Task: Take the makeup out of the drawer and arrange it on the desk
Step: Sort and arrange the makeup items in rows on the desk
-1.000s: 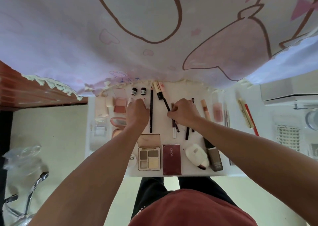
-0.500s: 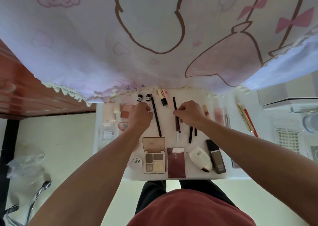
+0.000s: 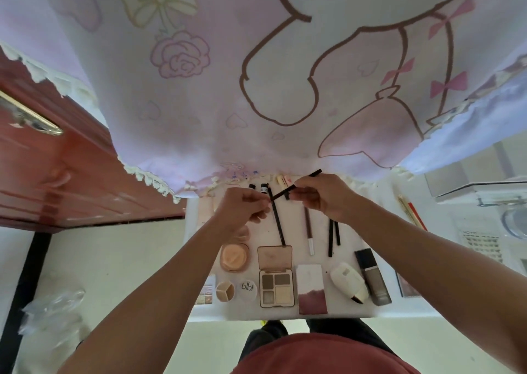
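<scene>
**Desk:** What has just changed?

**Caption:** 0.5 s ago your right hand (image 3: 325, 198) rested on a black pencil (image 3: 281, 195) lying flat in the drawer (image 3: 342, 308). Now you hold it raised and slanting, with your fingers curled round its middle. Your left hand (image 3: 242, 211) has come across and pinches its left tip between thumb and forefinger.

**Desk:** And for the task?

**Caption:** 1 item is on its way out, probably to the cloth-covered worktop (image 3: 256, 74) on the far side. The long pencil (image 3: 278, 222), brown pencil (image 3: 308, 225) and eyeshadow palette (image 3: 276, 288) remain in the drawer.

**Desk:** What is hidden?

**Caption:** The drawer's far edge runs under the fringe (image 3: 151, 178). Your left hand covers whatever lies beneath it. Whether you are pulling off a cap is hard to make out.
</scene>
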